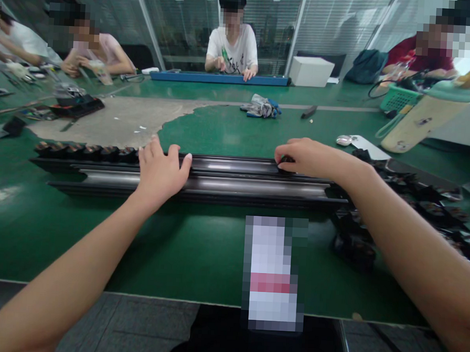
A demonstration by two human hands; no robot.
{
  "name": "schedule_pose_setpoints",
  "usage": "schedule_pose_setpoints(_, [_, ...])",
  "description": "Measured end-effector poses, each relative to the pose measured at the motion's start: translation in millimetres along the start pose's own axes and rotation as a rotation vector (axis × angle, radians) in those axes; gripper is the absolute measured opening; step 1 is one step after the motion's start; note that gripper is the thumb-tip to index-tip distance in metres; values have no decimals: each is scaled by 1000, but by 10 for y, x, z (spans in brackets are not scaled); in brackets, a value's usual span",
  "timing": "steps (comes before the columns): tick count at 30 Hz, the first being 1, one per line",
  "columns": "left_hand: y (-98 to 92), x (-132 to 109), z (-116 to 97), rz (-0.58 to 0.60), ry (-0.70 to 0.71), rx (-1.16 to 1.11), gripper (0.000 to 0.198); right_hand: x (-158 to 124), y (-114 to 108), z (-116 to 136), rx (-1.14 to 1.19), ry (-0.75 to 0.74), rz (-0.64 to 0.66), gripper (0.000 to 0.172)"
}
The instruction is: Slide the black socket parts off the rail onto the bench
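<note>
As left hand [162,173] rests on rail [234,185], right hand [305,157] touching far edge

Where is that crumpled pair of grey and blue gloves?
In the head view, the grey and blue gloves lie centre, slightly right, between the long black metal rail and the long blue tray.

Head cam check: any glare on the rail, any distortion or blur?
Head view: glare streaks run along the black rail between the left hand and the right hand. Wide-lens distortion bows the green table at its sides. A pixelated block masks something near the front edge.
</note>
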State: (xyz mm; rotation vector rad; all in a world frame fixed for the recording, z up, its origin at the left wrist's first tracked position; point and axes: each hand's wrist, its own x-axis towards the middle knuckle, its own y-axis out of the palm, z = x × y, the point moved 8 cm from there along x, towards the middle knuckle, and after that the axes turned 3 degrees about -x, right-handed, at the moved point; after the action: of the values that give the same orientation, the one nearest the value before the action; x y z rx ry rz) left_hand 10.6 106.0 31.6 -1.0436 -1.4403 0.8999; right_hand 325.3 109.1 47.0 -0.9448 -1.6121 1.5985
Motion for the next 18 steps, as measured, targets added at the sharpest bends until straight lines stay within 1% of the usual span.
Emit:
schedule_pose_setpoints(2, [40,-4,76,49,-64,38,73,-37,14,-162,-9,71,59,24])
schedule_pose_setpoints(4, [36,-13,125,54,-87,34,76,-95,24,-343,-35,170,118,30])
schedule_pose_setpoints(8, [-45,-22,188,-19,-52,-26,77,-242,53,-694,-80,322,225,32])
schedule_pose_setpoints(12, [-79,-19,248,-68,-36,-28,80,-385,111,-1030,-58,446,322,36])
schedule_pose_setpoints(16, [-107,-21,270,-93,-57,-19,83,-569,142,-1182,53,584,438,25])
schedule_pose_setpoints(18, [-121,-26,274,-86,-81,-4,85,-685,141,-1201,150,689,483,27])
